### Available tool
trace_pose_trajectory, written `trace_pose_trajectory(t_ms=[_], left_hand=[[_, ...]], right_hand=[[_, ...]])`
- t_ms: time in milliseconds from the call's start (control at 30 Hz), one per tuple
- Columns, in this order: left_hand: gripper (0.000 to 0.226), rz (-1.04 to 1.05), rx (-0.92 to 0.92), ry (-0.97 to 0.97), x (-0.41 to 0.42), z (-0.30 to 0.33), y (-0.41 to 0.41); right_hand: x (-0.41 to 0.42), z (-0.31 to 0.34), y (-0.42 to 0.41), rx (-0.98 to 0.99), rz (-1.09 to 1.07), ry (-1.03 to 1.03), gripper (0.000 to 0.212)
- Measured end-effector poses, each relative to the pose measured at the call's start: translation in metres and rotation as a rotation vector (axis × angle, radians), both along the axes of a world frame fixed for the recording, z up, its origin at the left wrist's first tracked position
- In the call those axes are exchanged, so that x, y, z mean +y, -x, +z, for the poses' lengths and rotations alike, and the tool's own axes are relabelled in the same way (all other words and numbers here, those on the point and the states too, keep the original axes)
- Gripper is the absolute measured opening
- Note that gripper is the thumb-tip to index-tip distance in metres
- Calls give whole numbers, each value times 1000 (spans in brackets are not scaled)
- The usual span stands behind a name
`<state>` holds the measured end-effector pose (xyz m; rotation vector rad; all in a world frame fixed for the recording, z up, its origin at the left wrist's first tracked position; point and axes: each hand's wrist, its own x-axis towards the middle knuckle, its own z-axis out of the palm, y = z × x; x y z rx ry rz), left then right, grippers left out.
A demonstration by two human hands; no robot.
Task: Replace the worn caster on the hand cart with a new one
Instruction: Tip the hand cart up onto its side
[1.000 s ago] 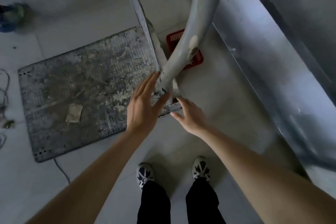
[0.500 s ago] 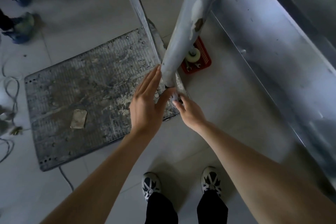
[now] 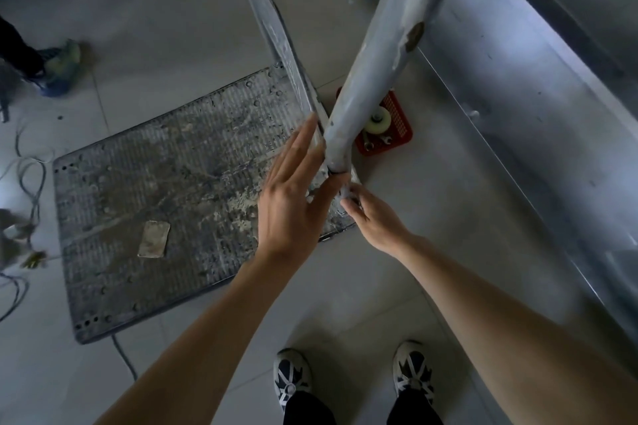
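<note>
Head view: handle post (image 3: 373, 72) hides part of red basket (image 3: 397, 134); cart deck (image 3: 155, 190) lies flat, long axis left-right. Left hand (image 3: 293, 203) fingers spread against post base; right hand (image 3: 373, 217) pinches it.

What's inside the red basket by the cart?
In the red basket: a pale caster wheel and a wrench, maybe a second tool beside it. The cart's handle tube covers the basket's left part, so anything there is hidden.

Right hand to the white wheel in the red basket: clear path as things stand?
Probably yes. The right hand sits at the foot of the handle tube, on the same side as the red basket. The white wheel lies uncovered past the tube, which hides only its left edge.
</note>
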<state>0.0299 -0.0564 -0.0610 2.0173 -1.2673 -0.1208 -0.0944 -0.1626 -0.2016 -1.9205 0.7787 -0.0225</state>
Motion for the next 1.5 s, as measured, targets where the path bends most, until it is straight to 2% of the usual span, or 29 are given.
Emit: trace_pose_trajectory(t_ms=[267,433,567,633,767,1033,1200,1333,1500], left_hand=[[43,-50,-146,28,1,-7,-2],[41,-33,-162,20,0,-2,0],[47,-48,-180,5,2,6,-2],[48,-43,-169,2,4,12,-5],[43,8,-115,6,-1,29,-19],[54,49,-74,-52,-15,72,-55],[61,68,-37,-71,-38,99,-91],[56,80,15,-92,-56,113,-114],[56,127,87,-81,-87,129,-151]], right_hand=[[1,-5,-1,-35,42,100,10],[13,-4,-2,-109,-42,103,3],[13,5,1,-82,-27,76,13],[14,12,0,-62,-23,77,19],[21,35,-12,-74,-65,104,15],[10,84,-41,-10,-28,108,15],[-1,112,-69,-6,-65,132,22],[-18,129,-90,31,-57,135,33],[-38,153,-126,41,-68,184,29]])
